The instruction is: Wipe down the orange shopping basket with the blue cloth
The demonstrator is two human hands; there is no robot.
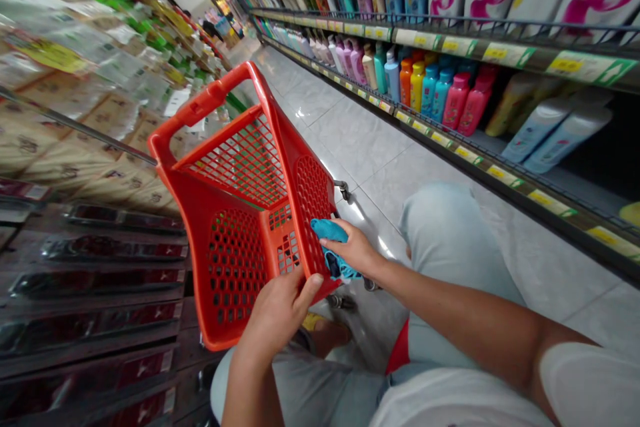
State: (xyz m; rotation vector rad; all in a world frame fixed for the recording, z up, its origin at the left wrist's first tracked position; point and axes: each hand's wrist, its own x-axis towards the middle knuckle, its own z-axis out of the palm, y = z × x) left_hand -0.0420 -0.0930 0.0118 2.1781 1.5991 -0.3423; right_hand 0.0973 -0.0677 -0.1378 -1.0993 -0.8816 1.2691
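Head view: right of centre, my right hand [350,247] had its fingers closed on the blue cloth [330,232], up against the red cart [293,193]! Lower centre, my left hand [277,307] clasped the rim, fingertips hidden. Bottles [433,90] lined the upper right.

Shelf [480,49], bottles [455,103] (some pink), tiled floor [345,130]

Blue cloth [330,230] — bunched; red cart [295,203] alongside
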